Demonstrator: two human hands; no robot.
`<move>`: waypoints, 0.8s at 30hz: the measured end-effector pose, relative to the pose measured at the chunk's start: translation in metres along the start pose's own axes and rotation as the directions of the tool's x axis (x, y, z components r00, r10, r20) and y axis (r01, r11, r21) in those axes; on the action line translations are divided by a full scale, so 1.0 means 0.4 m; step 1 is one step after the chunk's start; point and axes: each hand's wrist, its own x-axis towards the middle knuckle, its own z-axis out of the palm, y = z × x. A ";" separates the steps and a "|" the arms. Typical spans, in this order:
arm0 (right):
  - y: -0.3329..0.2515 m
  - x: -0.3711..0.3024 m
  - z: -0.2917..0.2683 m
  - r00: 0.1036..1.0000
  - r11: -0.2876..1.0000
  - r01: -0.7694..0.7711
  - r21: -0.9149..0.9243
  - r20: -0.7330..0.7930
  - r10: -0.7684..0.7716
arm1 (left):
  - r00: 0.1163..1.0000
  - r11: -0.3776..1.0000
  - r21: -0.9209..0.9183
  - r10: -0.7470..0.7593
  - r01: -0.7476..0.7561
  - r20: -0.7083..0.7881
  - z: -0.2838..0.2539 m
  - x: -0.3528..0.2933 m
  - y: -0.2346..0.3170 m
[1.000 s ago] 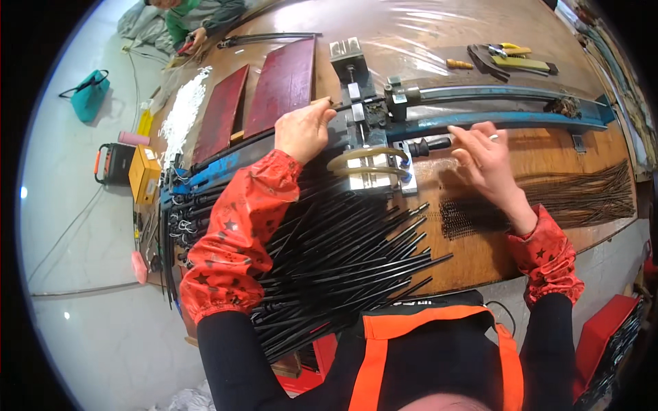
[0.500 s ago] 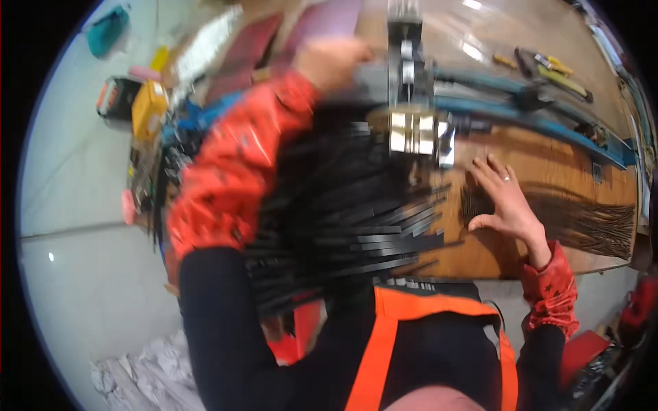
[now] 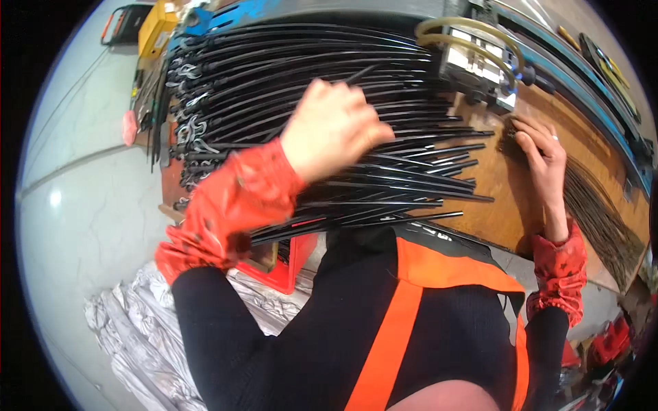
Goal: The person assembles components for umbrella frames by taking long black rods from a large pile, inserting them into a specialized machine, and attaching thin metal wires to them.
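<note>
My left hand (image 3: pixel 336 130) is closed, fingers curled, above a wide spread of long black tubes (image 3: pixel 391 179) on the workbench. One thin black tube (image 3: pixel 362 74) slants out from behind its knuckles and seems to be in its grip. My right hand (image 3: pixel 543 154) has its fingers and thumb drawn together at the near-machine end of a bundle of thin brown wires (image 3: pixel 596 212). What lies between those fingertips is mostly hidden. Just beyond the right hand stands a small metal machine (image 3: pixel 476 65) with yellowish hoses (image 3: pixel 473 42).
A blue rail (image 3: pixel 589 96) runs along the far right of the wooden bench (image 3: pixel 504 205). A yellow box (image 3: pixel 156 29) and a black case (image 3: pixel 128 24) are at the far left. Below the bench are a red bin (image 3: pixel 298 264) and grey cloth (image 3: pixel 137 335).
The view has shifted, with the machine now further right. My left hand has come back from beyond the tubes to above them. My right hand's spread fingers have closed at the wire bundle's end.
</note>
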 end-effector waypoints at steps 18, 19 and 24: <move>-0.062 -0.014 -0.026 0.995 0.985 0.023 0.172 0.092 -0.039 | 0.987 0.984 -0.167 -0.078 0.055 -0.138 0.101 0.196 0.127; -0.048 -0.026 -0.016 0.999 0.980 -0.008 0.201 0.053 -0.003 | 0.992 0.982 -0.181 -0.066 0.046 -0.105 0.114 0.210 0.128; -0.043 -0.035 -0.007 0.993 0.981 0.101 0.168 -0.084 -0.088 | 0.999 0.980 -0.195 -0.033 0.029 -0.017 0.134 0.249 0.128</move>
